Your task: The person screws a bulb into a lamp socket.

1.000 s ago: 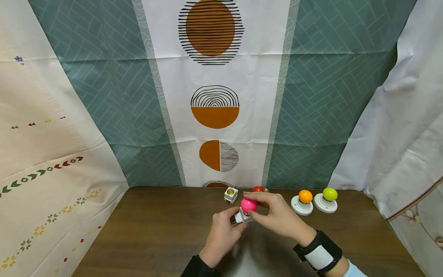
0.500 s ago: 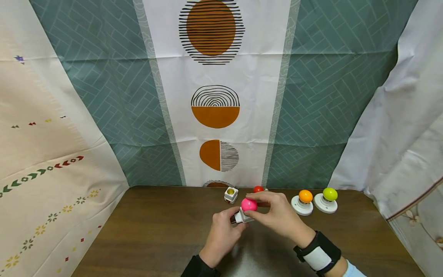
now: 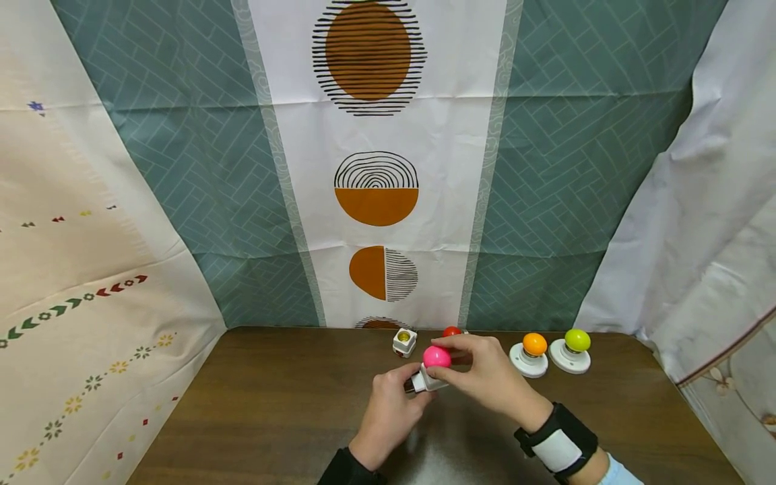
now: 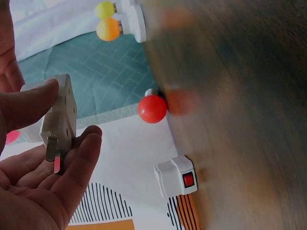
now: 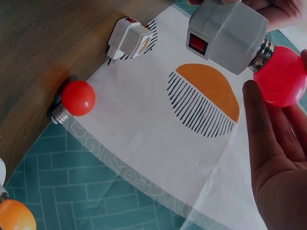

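Note:
My left hand point(image 3: 391, 407) grips a white plug-in lamp socket point(image 3: 429, 380) between thumb and fingers. In the left wrist view its two flat metal prongs point(image 4: 53, 153) point out past the fingers. A pink bulb point(image 3: 436, 357) stands at the socket's mouth, and my right hand point(image 3: 488, 377) pinches it with the thumb and fingers around the globe. Some of the bulb's metal screw thread point(image 5: 262, 55) shows between globe and socket in the right wrist view. A red switch point(image 5: 197, 43) sits on the socket's side. Both hands are raised above the table.
A second white plug-in socket point(image 3: 404, 343) stands at the table's point(image 3: 291, 404) back edge. Right of it lies a loose red bulb point(image 5: 78, 97). Farther right, an orange bulb point(image 3: 535, 344) and a yellow-green bulb point(image 3: 578, 339) stand in round white bases. Patterned cloth point(image 3: 194, 168) hangs behind.
My right thumb has shifted a little left across the pink bulb, with the fingertips moved slightly around it. The left hand and the socket stay nearly still.

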The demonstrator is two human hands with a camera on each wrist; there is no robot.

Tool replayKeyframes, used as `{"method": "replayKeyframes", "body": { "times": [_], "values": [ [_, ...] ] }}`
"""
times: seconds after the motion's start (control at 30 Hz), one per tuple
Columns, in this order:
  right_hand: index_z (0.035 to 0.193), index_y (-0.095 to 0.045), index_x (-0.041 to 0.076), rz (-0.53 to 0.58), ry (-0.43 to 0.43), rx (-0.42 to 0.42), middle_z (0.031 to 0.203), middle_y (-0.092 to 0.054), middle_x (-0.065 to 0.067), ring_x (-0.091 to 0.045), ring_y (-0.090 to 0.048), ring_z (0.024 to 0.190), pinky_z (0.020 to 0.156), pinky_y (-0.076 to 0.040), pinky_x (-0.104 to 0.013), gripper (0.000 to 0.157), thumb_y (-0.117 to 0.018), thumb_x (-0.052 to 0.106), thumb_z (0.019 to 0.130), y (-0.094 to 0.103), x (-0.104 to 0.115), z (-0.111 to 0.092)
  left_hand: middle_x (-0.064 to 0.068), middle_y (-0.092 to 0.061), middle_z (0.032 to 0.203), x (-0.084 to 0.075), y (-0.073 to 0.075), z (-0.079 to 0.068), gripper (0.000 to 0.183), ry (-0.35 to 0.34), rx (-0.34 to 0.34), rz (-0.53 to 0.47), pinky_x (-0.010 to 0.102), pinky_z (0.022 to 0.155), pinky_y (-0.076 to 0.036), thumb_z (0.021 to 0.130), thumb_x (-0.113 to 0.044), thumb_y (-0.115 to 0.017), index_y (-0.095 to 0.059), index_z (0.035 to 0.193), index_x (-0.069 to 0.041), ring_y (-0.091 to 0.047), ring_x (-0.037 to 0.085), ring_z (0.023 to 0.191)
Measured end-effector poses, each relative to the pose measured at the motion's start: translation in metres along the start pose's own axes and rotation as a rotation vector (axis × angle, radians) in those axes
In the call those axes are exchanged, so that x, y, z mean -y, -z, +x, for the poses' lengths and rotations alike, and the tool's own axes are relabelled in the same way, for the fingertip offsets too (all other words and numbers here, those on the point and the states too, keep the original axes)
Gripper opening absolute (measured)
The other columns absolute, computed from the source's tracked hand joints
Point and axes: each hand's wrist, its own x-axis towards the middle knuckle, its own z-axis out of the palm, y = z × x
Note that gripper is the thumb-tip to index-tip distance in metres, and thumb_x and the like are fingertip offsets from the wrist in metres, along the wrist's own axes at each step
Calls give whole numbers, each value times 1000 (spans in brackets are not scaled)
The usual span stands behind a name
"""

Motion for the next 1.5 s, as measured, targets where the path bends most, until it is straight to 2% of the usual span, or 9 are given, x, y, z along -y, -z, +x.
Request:
{"method": "replayKeyframes", "body": {
  "times": [0.13,0.47,0.67,0.83,1.07,1.2,1.37,1.5],
  "values": [
    [108,-66,22,10,-19,-10,99,-63,9,-9,-62,82,69,-51,-34,40,-79,30,72,-1,-1,-2,-11,-63,95,0,-1,-1,38,-4,5,-15,23,70,-47,72,-20,-79,-66,107,-14,-57,0,81],
    [109,-66,23,-5,29,-54,102,-63,10,-8,-61,87,68,-51,-32,40,-78,31,73,-4,-6,-4,-10,-63,91,1,-2,0,38,-3,-3,-11,21,65,-46,71,-21,-80,-67,105,-14,-57,1,77],
    [113,-64,25,29,30,12,107,-62,9,-9,-60,91,72,-50,-30,38,-75,25,77,-1,-7,-3,-9,-64,86,4,-1,2,37,-14,-24,-25,20,60,-46,67,-19,-82,-68,101,-15,-57,2,71],
    [118,-62,27,69,55,75,114,-60,6,-12,-57,99,77,-48,-30,41,-73,19,79,2,-5,-2,-9,-64,85,6,-1,3,37,-16,-18,-40,19,59,-45,68,-23,-82,-68,101,-15,-56,0,70],
    [119,-61,25,99,50,102,113,-60,6,-12,-58,98,78,-48,-32,42,-73,17,79,2,-5,-3,-10,-64,87,5,-1,2,36,-18,-27,-78,20,61,-47,70,-24,-81,-67,102,-17,-58,2,73],
    [116,-62,26,82,45,64,110,-61,8,-11,-59,95,76,-49,-30,41,-74,23,78,-1,-6,-3,-10,-64,88,5,-1,2,36,-21,-37,-72,21,62,-47,69,-20,-81,-67,102,-17,-58,2,75],
    [111,-64,26,36,41,-37,107,-62,10,-9,-59,93,72,-49,-29,39,-77,31,74,-9,-7,-4,-9,-64,89,6,-1,1,34,-10,-22,-81,19,62,-47,70,-17,-80,-67,102,-16,-58,3,76],
    [112,-63,25,9,33,-72,107,-61,10,-8,-59,93,73,-49,-30,44,-78,34,72,-11,-7,-6,-9,-64,89,7,-1,1,32,-9,-17,-86,18,63,-46,71,-17,-79,-67,101,-15,-59,4,77]
  ]
}}
